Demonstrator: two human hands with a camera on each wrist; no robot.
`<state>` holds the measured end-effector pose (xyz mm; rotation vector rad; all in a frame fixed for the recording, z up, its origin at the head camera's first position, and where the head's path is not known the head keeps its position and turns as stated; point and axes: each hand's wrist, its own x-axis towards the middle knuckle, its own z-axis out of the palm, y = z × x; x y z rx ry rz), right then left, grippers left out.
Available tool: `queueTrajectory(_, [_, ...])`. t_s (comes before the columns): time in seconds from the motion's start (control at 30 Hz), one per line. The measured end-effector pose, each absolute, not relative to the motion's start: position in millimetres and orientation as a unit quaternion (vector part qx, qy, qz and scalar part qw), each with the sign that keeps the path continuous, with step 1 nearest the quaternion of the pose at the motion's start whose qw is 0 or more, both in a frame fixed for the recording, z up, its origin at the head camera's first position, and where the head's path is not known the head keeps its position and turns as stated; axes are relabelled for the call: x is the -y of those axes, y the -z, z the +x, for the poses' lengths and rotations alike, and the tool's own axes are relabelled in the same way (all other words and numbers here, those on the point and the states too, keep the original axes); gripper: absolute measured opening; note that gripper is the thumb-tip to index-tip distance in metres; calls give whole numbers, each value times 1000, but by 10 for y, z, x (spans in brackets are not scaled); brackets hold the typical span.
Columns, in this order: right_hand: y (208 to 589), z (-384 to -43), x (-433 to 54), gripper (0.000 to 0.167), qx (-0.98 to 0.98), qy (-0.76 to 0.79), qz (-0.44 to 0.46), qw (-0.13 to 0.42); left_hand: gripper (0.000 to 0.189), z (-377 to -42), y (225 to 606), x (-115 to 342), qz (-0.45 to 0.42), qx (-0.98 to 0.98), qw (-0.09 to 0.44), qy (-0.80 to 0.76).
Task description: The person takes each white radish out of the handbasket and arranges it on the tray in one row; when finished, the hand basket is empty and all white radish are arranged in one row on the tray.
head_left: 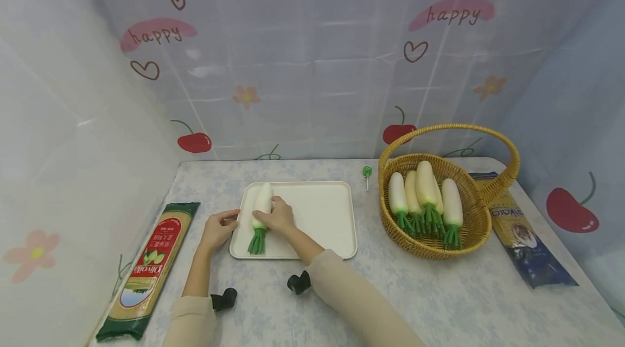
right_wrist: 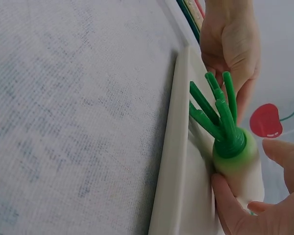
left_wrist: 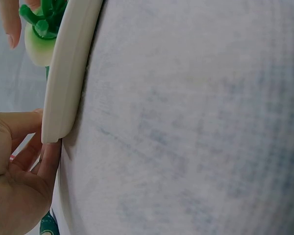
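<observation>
A white radish (head_left: 263,200) with green stalks lies on the left part of a white tray (head_left: 317,217), its stalks toward the near edge. My right hand (head_left: 279,217) holds the radish, thumb on one side and fingers on the other. In the right wrist view the fingers touch the radish (right_wrist: 242,171) just above its green stalks. My left hand (head_left: 217,230) is at the tray's left edge. The left wrist view shows its thumb and fingers around a corner of the tray (left_wrist: 63,98), pinching the rim; some fingertips are hidden.
At the right stands a wicker basket (head_left: 415,246) with a tall handle and several white radishes (head_left: 426,184). A blue and gold packet (head_left: 522,233) lies beside it. A green lollipop (head_left: 367,172) is behind the tray. A pasta packet (head_left: 151,265) lies at the left.
</observation>
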<state>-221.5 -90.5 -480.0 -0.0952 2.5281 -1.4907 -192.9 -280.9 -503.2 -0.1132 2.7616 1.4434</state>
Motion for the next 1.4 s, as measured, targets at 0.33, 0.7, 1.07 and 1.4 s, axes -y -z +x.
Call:
queueTrajectory(0.33, [4812, -2218, 873, 66, -854, 507, -37, 109, 38, -1921, 5021, 2813, -39, -886, 10, -462])
queueTrajectory(0.7, [4805, -2193, 923, 62, -844, 522, -43, 112, 38, -1932, 5013, 2796, -36, -885, 10, -463])
queueTrajectory(1.07, [4803, -2167, 864, 64, -863, 491, -52, 111, 38, -1934, 5020, 2799, -43, -887, 5, -460])
queueTrajectory(1.4, [4777, -2084, 626, 67, -817, 558, -71, 125, 38, -1930, 5041, 2807, -39, -886, 9, -462])
